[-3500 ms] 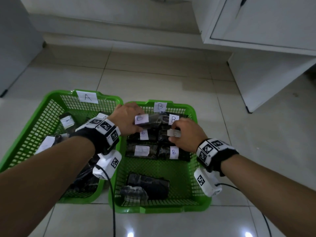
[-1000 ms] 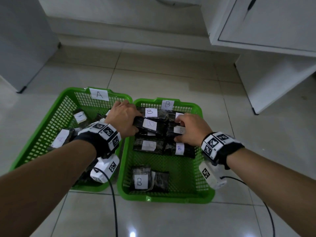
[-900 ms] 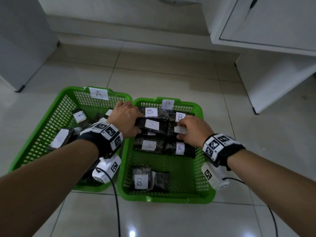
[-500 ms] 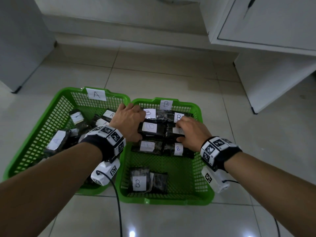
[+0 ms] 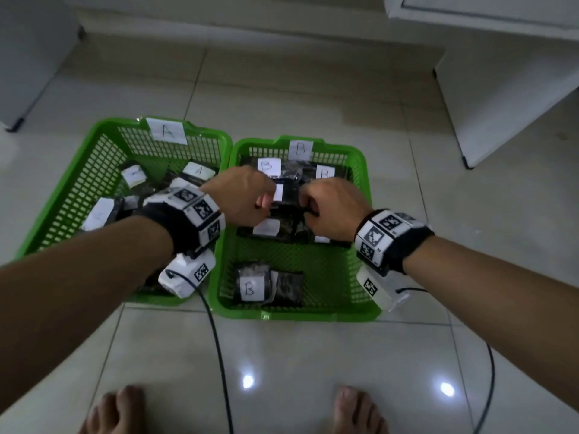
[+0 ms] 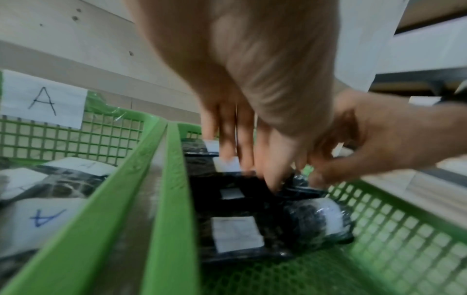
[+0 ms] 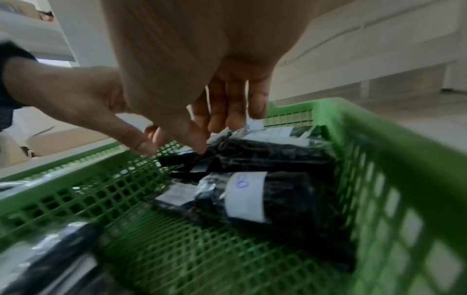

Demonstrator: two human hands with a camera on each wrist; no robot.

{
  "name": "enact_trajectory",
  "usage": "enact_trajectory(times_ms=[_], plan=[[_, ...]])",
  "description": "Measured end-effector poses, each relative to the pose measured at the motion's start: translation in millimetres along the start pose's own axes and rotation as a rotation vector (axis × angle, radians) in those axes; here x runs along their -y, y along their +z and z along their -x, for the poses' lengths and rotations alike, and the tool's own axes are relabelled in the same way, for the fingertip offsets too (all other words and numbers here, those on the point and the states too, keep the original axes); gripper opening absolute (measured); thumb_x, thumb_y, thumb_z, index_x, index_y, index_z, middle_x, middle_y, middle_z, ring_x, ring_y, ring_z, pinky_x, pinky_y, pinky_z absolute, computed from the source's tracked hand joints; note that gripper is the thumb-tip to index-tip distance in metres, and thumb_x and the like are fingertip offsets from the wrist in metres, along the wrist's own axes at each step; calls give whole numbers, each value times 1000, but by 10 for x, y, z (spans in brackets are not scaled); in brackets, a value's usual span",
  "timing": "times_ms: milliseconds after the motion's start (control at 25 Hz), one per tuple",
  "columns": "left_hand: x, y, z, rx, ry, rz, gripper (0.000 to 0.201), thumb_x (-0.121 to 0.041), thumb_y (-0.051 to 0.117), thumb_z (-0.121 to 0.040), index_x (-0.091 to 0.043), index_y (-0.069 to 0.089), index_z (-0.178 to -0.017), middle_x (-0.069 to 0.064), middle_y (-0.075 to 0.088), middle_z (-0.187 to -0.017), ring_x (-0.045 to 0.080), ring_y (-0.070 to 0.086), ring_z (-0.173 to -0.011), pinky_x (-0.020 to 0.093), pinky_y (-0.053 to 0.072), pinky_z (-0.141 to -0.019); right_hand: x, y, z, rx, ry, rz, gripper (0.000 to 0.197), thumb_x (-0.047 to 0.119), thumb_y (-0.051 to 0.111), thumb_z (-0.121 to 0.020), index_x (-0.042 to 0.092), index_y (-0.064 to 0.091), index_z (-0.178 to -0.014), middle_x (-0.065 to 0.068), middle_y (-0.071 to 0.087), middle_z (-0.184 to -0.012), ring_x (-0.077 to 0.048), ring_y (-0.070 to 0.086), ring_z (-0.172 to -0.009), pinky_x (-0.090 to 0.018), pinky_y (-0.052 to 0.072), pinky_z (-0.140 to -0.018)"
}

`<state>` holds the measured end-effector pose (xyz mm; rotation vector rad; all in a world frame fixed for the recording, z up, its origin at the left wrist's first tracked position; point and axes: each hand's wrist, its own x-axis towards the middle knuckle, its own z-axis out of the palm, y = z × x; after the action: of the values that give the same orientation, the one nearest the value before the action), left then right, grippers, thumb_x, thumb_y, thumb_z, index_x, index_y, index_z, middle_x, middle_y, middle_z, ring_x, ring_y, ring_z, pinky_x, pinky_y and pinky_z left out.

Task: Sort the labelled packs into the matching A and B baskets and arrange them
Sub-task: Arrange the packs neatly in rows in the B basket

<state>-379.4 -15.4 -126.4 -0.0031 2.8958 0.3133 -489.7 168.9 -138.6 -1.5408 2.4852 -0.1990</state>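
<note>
Two green baskets stand side by side on the floor: basket A [image 5: 203, 130] on the left, basket B [image 5: 365, 170] on the right. Both of my hands are over the middle row of basket B. My left hand [image 5: 266, 195] [image 6: 252, 165] pinches the left end of a dark B pack [image 5: 289, 195] [image 6: 227, 191]. The pack's right end is pinched by my right hand [image 5: 308, 203] [image 7: 202, 139]. More B packs lie behind [image 5: 269, 166] and in front [image 5: 266, 228], and one lies loose near the front wall [image 5: 250, 288]. A packs [image 5: 199, 170] lie jumbled in basket A.
A white cabinet [image 5: 501, 89] stands at the back right and a grey unit [image 5: 25, 57] at the back left. My bare feet [image 5: 122, 411] are on the tiles below the baskets. Wrist-camera cables [image 5: 216, 339] trail across the floor.
My hands have drawn closer together over the middle row, the left one moving right across the pack. The view has tilted down, so my feet now show.
</note>
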Motion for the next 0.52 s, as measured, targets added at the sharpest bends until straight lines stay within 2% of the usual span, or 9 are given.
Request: enact_trajectory(times_ms=[80, 120, 160, 200, 320, 440, 520], plan=[[-129, 14, 109, 338, 66, 177, 24, -40, 83, -70, -25, 72, -85, -14, 71, -80, 2, 66, -77, 17, 51, -69, 173, 48, 29, 113, -52, -45, 6, 18, 68, -73, 20, 63, -77, 1, 65, -77, -21, 61, -73, -32, 50, -63], [-191, 56, 161, 492, 67, 186, 30, -43, 88, -64, -27, 71, -84, -16, 70, -77, -1, 65, -73, 17, 51, -69, 253, 82, 46, 165, -70, -68, 9, 16, 69, -72, 21, 61, -72, 1, 64, -74, -20, 60, -70, -30, 48, -61], [-228, 123, 184, 576, 63, 169, 35, -42, 91, -59, -28, 69, -83, -17, 68, -73, -1, 63, -71, 20, 52, -70, 297, 121, 55, 207, -91, -77, 12, 15, 70, -71, 21, 59, -69, 1, 62, -72, -20, 59, -69, -29, 45, -60], [-237, 194, 197, 597, 52, 145, 39, -38, 92, -58, -26, 67, -84, -16, 66, -71, 3, 63, -71, 22, 52, -70, 327, 139, 60, 234, -111, -82, 13, 15, 72, -71, 21, 60, -69, 2, 62, -73, -19, 58, -69, -29, 45, -61], [-131, 175, 186, 537, 19, 246, 39, -29, 91, -63, -20, 67, -92, -11, 67, -77, 9, 64, -75, 23, 52, -69, 268, 97, 49, 248, -81, -154, 11, 12, 72, -70, 19, 71, -80, 6, 65, -74, -15, 62, -72, -30, 51, -65], [34, -99, 179, 385, -32, 377, 36, -29, 83, -76, -19, 69, -107, -9, 69, -95, 4, 63, -83, 21, 49, -73, 174, 36, 95, 257, -49, -301, 29, 9, 72, -69, 16, 75, -98, 8, 69, -79, -8, 65, -72, -29, 55, -68], [113, -230, 162, 236, -100, 434, 35, -27, 77, -82, -23, 69, -116, -10, 69, -100, 4, 63, -87, 21, 47, -73, 160, 11, 126, 202, -58, -392, 51, 13, 79, -66, 17, 67, -116, 5, 71, -96, -7, 65, -77, -29, 57, -70]])
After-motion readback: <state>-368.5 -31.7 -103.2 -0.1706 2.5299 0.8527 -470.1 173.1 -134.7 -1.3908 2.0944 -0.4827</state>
